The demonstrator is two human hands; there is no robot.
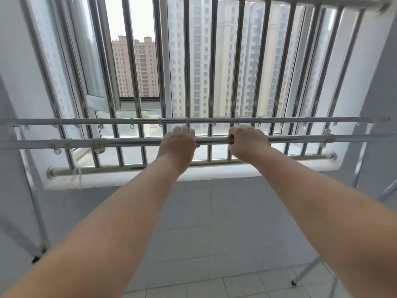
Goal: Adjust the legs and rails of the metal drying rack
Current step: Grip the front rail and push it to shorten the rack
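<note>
The metal drying rack stands in front of me with two long horizontal rails. The near rail (139,142) runs across the middle of the view; the far rail (107,121) lies behind it and carries several small hanging rings. My left hand (178,141) and my right hand (247,140) both grip the near rail near its centre, a short stretch of bare tube between them. A plastic collar (97,144) sits on the near rail at the left, another (329,138) at the right. A rack leg (305,272) with a black foot slants to the floor at lower right; another leg (39,224) stands at the left.
Behind the rack is a window with vertical steel security bars (187,61) and a white sill (193,175). A grey tiled wall (214,211) drops below the sill to a light tiled floor (236,284). White walls close in on both sides.
</note>
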